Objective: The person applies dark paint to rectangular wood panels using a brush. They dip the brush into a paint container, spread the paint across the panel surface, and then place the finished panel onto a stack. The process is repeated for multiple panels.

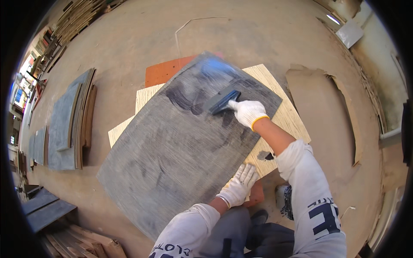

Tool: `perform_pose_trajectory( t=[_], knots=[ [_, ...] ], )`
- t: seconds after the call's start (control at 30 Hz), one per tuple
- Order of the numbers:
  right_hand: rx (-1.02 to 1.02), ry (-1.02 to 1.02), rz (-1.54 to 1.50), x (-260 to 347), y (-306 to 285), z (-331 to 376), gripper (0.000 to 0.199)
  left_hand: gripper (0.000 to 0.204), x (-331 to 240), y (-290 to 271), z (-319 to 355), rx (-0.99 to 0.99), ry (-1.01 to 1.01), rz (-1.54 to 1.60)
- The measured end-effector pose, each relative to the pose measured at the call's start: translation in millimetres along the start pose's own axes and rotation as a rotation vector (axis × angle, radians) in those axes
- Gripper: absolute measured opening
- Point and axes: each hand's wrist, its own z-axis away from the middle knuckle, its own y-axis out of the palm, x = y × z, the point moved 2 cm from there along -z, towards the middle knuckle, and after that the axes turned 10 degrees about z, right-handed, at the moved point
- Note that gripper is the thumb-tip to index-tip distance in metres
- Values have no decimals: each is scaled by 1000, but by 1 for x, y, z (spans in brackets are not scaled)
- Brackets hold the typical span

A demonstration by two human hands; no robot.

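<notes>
My right hand [249, 113], in a white knit glove with a yellow cuff, grips a blue wide-bladed scraper [224, 102]. Its blade rests on a large dark grey board [172, 146], toward the far right part. Dark, wet-looking smears [187, 101] mark the surface around the blade, and a bluish sheen shows near the far corner. My left hand [239, 185], also gloved, lies with fingers stretched out at the board's near right edge and holds nothing. Beneath the grey board, pale wood-grained boards [282, 96] stick out at several angles.
An orange-red panel [165, 71] shows under the stack's far side. Grey boards [66, 124] lean in a pile at the left, with more planks [86, 241] at lower left. A brown sheet [320, 107] lies on the floor at right. A black-and-white container [283, 200] stands by my right arm.
</notes>
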Motion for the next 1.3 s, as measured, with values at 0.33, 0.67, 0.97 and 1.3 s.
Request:
perform_pose_trajectory(
  t=[0.33,0.67,0.97,1.3],
  knots=[
    [162,-37,128,-59,19,146,45,83,1,8,3,-63,18,19],
    [22,63,15,-58,21,72,46,84,4,9,3,-78,14,31],
    [-33,74,-41,-42,-23,-117,54,78,3,9,-7,-76,31,112],
    [-191,-9,-266,-1,-48,-182,41,73,5,12,2,-99,13,133]
  ],
)
